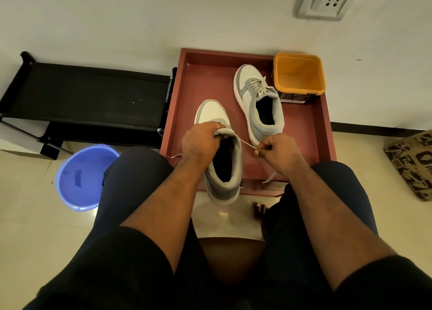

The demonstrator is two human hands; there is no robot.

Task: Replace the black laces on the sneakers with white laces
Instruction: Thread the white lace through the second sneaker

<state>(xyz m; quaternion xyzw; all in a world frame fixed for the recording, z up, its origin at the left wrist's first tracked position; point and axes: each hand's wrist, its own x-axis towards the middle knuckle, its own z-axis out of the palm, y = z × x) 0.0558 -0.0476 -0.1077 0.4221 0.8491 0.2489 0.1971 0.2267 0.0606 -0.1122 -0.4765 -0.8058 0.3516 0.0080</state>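
From the head view we judge the task nearly done: the far sneaker (pixel 258 101) at one o'clock wears white laces, while our left hand (pixel 201 141) grips the near sneaker (pixel 224 169) and our right hand (pixel 278 149) pinches its white lace (pixel 248 144)

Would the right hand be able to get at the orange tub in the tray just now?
Probably not straight away. The right hand pinches a white lace, and the second sneaker lies between it and the orange tub. Letting go and reaching over looks feasible.
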